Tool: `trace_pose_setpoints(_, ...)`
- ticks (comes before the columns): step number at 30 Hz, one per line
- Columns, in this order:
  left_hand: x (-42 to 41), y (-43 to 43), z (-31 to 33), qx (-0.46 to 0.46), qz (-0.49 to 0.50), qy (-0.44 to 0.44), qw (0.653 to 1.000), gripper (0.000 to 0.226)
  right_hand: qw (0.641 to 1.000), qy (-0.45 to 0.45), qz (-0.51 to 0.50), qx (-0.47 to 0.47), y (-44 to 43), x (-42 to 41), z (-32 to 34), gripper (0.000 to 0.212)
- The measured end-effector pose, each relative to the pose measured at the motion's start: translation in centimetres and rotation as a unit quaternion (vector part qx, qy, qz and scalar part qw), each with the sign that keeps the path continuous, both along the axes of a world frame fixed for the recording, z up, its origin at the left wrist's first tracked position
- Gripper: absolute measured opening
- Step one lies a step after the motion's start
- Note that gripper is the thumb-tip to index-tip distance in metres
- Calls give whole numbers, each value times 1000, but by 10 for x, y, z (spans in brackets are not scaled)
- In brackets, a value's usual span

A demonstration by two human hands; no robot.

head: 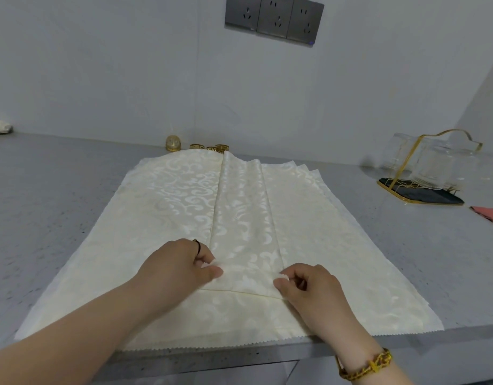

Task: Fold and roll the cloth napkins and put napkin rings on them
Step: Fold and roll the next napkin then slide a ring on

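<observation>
My left hand pinches the near left corner of the cream damask napkin folded into a long strip, thumb against curled fingers with cloth bunched between them. My right hand pinches the near right corner the same way. Between them the strip's near end sits slightly raised. I take this as the start of the roll, away from me.

The strip lies along the middle of a stack of flat cream napkins spread on the grey speckled bench. The stack's zigzag near edge just overhangs the bench front. Beyond the strip's far end, by the wall, sit the small gold napkin rings, with a gold domed ornament just left of them. Well right of the strip stands a gold-wire rack of clear glasses, with a red cloth near it.

The fabric looks slick, so several things could go wrong. If either pinch catches the sheet beneath, the roll will drag the stack with it, and the overhang could let the stack slide off. If one hand leads, the roll will skew into a cone and may not fit a ring. The strip's far end already flares, so loose tension could let the folds open.
</observation>
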State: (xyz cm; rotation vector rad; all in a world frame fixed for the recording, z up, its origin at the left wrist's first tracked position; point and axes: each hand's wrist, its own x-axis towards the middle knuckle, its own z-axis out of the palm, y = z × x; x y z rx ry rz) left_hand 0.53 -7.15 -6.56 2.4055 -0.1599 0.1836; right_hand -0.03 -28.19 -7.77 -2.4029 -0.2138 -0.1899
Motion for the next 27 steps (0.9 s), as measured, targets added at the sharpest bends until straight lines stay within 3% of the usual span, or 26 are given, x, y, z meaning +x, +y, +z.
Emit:
trace_pose_setpoints(5,-5,0,2,42,-12,-6,999,27,999,21,-5,-31,3,1,7,27)
trace_pose_setpoints(8,-2,3,-1,58,-23,-55,997,25,999,3,-9,-50,4,1,11,23)
trace_pose_setpoints(11,-1,4,-4,176,-95,-173,964,23,983,-132,-2,-129,5,3,4,24)
trace_pose_setpoints(13,0,6,-7,252,-175,-229,924,22,954,-235,69,-171,4,4,0,13)
trace_pose_setpoints(15,-1,14,-11,280,-189,-231,912,20,932,-265,141,-204,-2,6,-5,11)
trace_pose_setpoints(20,-5,29,-15,257,-190,-179,930,36,947,-182,206,-165,-24,5,-4,26)
trace_pose_setpoints(23,-3,25,-12,225,-165,-168,946,36,971,-138,173,-94,-29,8,-7,42)
trace_pose_setpoints(27,4,16,-4,192,-105,-141,965,71,984,-84,134,-88,-22,12,4,37)
